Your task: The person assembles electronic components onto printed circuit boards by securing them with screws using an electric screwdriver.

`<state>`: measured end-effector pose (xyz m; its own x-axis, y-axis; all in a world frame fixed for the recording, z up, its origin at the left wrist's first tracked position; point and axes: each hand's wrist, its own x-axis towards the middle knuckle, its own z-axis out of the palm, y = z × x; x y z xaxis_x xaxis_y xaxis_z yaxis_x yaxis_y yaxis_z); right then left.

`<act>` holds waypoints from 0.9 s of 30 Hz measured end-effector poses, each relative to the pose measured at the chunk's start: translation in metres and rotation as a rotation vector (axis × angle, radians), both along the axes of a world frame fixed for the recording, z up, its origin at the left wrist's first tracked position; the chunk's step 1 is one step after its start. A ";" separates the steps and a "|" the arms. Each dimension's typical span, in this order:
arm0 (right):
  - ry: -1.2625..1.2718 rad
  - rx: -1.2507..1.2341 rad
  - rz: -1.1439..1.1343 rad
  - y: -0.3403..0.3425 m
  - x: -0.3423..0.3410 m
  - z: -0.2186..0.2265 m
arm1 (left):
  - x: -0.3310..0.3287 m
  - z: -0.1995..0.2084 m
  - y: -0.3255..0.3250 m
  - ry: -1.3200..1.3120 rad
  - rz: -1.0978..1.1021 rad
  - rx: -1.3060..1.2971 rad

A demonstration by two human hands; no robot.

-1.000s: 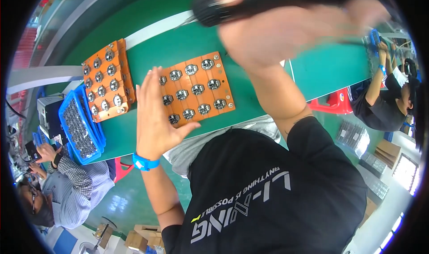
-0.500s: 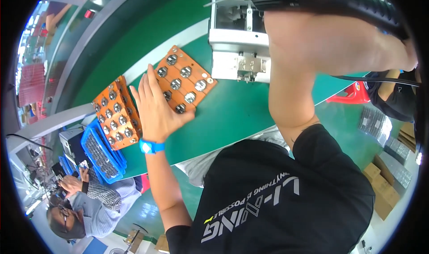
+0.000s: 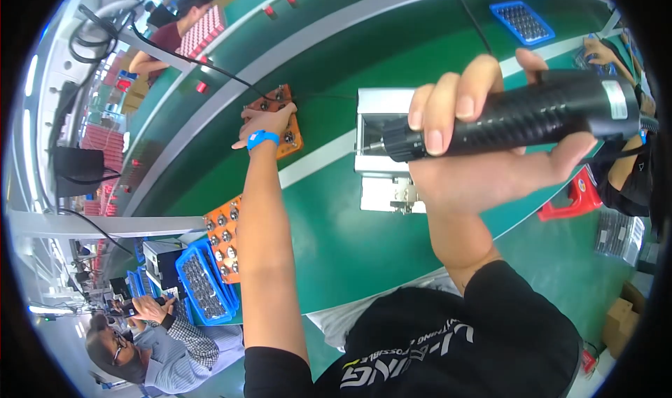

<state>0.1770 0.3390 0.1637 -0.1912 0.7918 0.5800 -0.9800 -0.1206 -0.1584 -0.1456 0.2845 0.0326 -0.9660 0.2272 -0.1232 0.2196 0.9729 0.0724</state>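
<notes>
My left arm reaches across the bench, and my left hand grips an orange board carrying round metal parts. The hand covers much of this board, which lies just beyond the pale strip. In my right hand is a black electric screwdriver, held sideways with its thin bit pointing left. The bit is over a white and metal fixture on the green bench, and I cannot tell whether it touches. A metal block sits at the fixture's near side, partly hidden by my right wrist.
Beside my left forearm, another orange board with metal parts stands by blue trays of small parts. A co-worker sits at lower left. Another blue tray lies far right. A red stool is on the floor.
My left hand has carried the orange board away from me, past the pale strip. The view has shifted, and the screwdriver now appears lower, with its bit over the fixture.
</notes>
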 end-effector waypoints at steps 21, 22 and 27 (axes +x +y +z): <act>0.015 0.028 0.128 0.014 -0.011 -0.008 | 0.091 0.041 -0.278 0.290 -0.108 0.156; 0.014 0.030 0.129 0.013 -0.011 -0.007 | 0.091 0.040 -0.280 0.279 -0.096 0.124; -0.025 0.014 0.113 0.009 -0.009 -0.005 | 0.083 0.036 -0.284 0.195 -0.044 0.048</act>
